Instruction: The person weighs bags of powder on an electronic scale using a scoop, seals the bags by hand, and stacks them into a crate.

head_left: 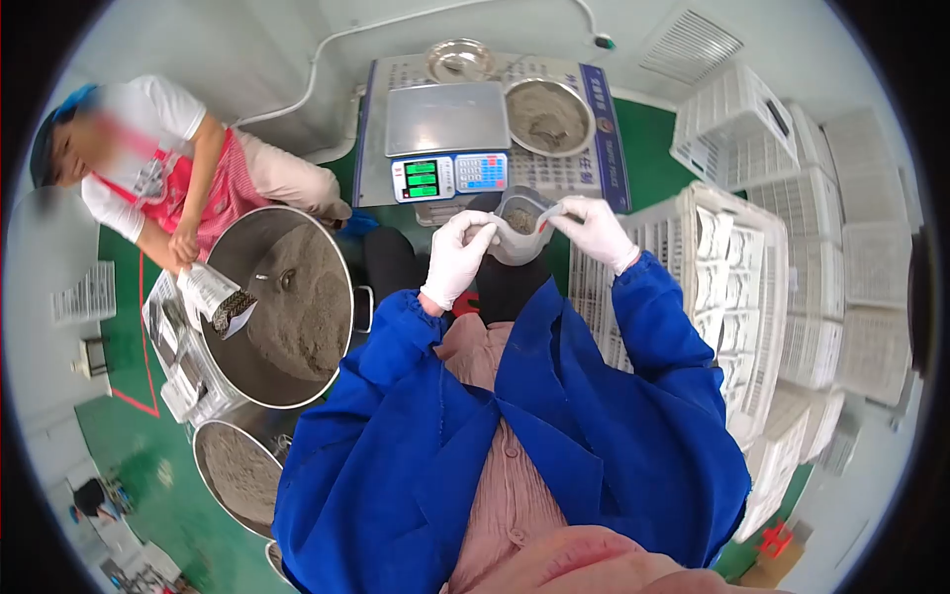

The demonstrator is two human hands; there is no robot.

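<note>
Upper centre of frame: pouch (514,247), mouth up, grey powder (519,219) inside. Our gloved left hand (456,259) pinches one rim edge; our gloved right hand (600,234) pinches the opposite. We judge walls soft, slightly slippery, base heaviest; best hold: both rim edges, with support beneath.

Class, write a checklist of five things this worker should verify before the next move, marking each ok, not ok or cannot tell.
1. Bag gripped by both gloved hands, left hand and right hand: ok.
2. Bag mouth open: ok, with grey material visible inside.
3. Scale switched on: ok, its display is lit green.
4. Scale reading correct: cannot tell, the digits are too small.
5. Bag resting on the scale: not ok, it is held in front of it.
</note>
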